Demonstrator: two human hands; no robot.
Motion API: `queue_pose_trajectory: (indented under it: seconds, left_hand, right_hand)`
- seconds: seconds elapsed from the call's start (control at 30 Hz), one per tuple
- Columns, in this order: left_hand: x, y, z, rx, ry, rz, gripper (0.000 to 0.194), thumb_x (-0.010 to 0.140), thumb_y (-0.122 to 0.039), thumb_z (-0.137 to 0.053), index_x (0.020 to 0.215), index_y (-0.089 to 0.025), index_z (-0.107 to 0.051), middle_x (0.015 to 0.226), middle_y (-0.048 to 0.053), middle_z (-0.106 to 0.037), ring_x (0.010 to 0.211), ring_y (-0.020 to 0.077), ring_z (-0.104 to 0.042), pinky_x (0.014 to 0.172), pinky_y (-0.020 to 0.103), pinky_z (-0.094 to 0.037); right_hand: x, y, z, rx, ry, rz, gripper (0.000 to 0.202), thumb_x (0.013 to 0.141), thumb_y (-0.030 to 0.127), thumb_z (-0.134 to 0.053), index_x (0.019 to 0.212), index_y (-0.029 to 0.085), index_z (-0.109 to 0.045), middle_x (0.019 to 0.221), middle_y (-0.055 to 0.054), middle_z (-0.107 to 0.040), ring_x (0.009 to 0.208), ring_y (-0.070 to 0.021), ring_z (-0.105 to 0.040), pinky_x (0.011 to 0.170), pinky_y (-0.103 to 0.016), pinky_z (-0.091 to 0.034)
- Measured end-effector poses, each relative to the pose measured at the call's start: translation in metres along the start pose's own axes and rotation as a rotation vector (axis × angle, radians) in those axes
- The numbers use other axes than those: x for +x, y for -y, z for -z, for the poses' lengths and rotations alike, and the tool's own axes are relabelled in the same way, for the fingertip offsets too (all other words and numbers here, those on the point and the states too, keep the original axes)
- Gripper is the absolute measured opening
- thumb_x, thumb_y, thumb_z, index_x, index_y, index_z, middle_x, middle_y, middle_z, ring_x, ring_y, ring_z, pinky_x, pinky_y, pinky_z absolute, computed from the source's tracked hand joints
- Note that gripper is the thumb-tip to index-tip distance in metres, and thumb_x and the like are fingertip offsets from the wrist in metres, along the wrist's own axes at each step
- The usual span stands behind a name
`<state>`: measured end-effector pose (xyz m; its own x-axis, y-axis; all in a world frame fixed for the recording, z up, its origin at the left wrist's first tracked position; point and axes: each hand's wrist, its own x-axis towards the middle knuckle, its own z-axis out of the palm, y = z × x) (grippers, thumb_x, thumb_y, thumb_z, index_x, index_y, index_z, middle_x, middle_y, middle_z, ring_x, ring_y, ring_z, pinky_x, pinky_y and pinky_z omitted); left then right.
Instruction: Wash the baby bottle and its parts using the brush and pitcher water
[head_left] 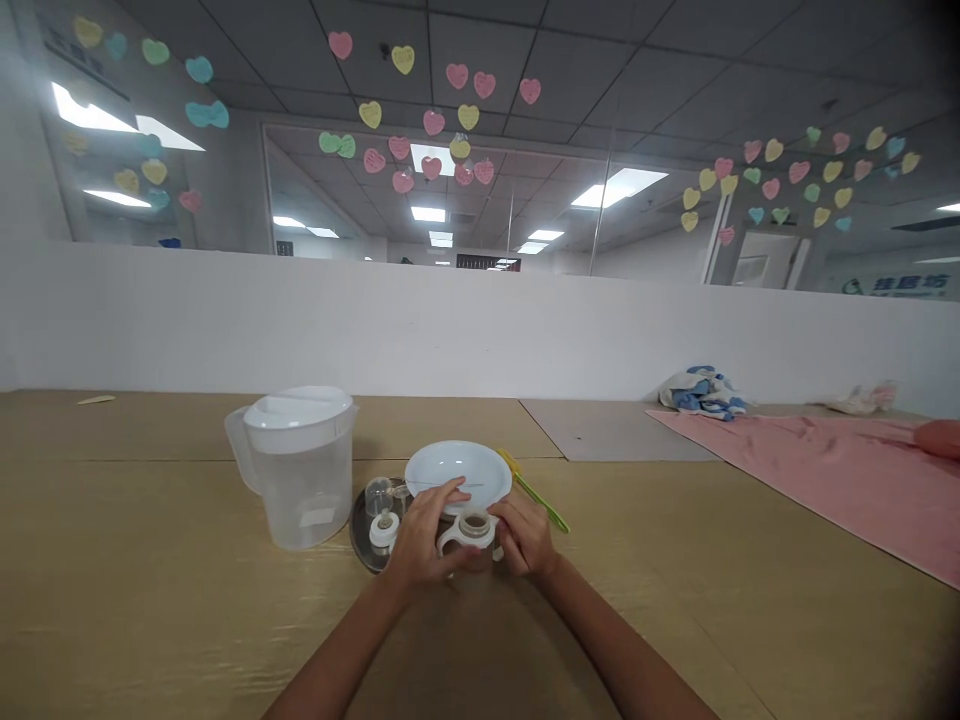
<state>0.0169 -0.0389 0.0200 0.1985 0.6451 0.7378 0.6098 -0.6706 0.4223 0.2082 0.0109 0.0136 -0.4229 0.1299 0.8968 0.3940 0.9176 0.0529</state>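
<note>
A clear baby bottle (475, 524) stands upright in front of me, its wide mouth uncovered and a white two-handled collar around its neck. My left hand (424, 535) is curved about the left handle, its thumb across the bottle's front and its fingers stretched behind. On the other side, my right hand (527, 532) has its fingers closed around the right handle. Beside my left hand, a dark round tray (361, 543) carries a white-ringed nipple (384, 531) and a clear dome cap (379, 497). Behind the bottle is a white bowl (459, 456), partly covered by my left fingers.
A lidded clear plastic pitcher (309, 480) stands left of the tray. A yellow-green brush (541, 496) lies right of the bowl. Farther right are a pink cloth (817, 470) and a crumpled blue-and-white cloth (703, 392). A white wall (450, 330) borders the tabletop's back.
</note>
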Motion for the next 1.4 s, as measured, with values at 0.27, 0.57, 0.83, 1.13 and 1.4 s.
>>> queue_pose_trajectory:
  seconds: [0.27, 0.57, 0.83, 1.13, 1.4]
  left_hand:
    - [0.005, 0.036, 0.033, 0.596, -0.035, 0.355, 0.031, 0.088, -0.028, -0.033, 0.086, -0.015, -0.061, 0.082, 0.008, -0.064, 0.081, 0.0185, -0.058, 0.076, 0.032, -0.042]
    - [0.0, 0.047, 0.025, 0.727, 0.272, 0.435, 0.019, 0.077, -0.018, -0.046, 0.085, -0.014, -0.062, 0.092, 0.012, -0.066, 0.093, 0.0252, -0.058, 0.078, 0.036, -0.04]
    - [0.003, 0.045, 0.022, 0.719, 0.33, 0.489, 0.024, 0.075, -0.018, -0.044, 0.096, -0.015, -0.055, 0.095, 0.011, -0.065, 0.098, 0.0252, -0.055, 0.082, 0.036, -0.035]
    - [0.012, 0.032, 0.031, 0.643, 0.142, 0.616, 0.023, 0.074, -0.023, -0.047, 0.095, -0.017, -0.054, 0.088, 0.008, -0.066, 0.089, 0.0227, -0.058, 0.074, 0.031, -0.036]
    - [0.016, 0.025, 0.039, 0.627, -0.076, 0.714, 0.024, 0.077, -0.024, -0.044, 0.098, -0.018, -0.055, 0.076, 0.006, -0.065, 0.072, 0.022, -0.06, 0.058, 0.028, -0.034]
  right_hand:
    - [0.034, -0.017, -0.003, -0.046, -0.03, -0.464, 0.023, 0.082, 0.02, -0.041, 0.085, 0.016, -0.064, 0.072, -0.004, -0.064, 0.057, -0.0126, -0.054, 0.058, -0.024, -0.04]
    - [0.098, -0.023, -0.044, -0.066, 0.913, -0.502, 0.035, 0.071, 0.016, -0.057, 0.105, 0.023, -0.065, 0.1, -0.003, -0.067, 0.089, -0.0168, -0.06, 0.066, -0.022, -0.039]
    - [0.093, -0.021, -0.066, -0.067, 1.009, -0.496, 0.027, 0.067, 0.007, -0.052, 0.082, 0.019, -0.071, 0.084, -0.004, -0.07, 0.073, -0.0151, -0.061, 0.056, -0.02, -0.035]
    - [0.119, -0.024, -0.019, -0.063, 0.924, -0.521, 0.021, 0.073, 0.011, -0.046, 0.082, 0.015, -0.065, 0.083, -0.006, -0.067, 0.066, -0.0116, -0.053, 0.055, -0.021, -0.031]
    - [0.139, -0.028, 0.042, 0.05, 0.501, -0.554, 0.013, 0.078, 0.018, -0.044, 0.075, 0.016, -0.056, 0.069, -0.001, -0.058, 0.061, -0.0099, -0.047, 0.056, -0.021, -0.031]
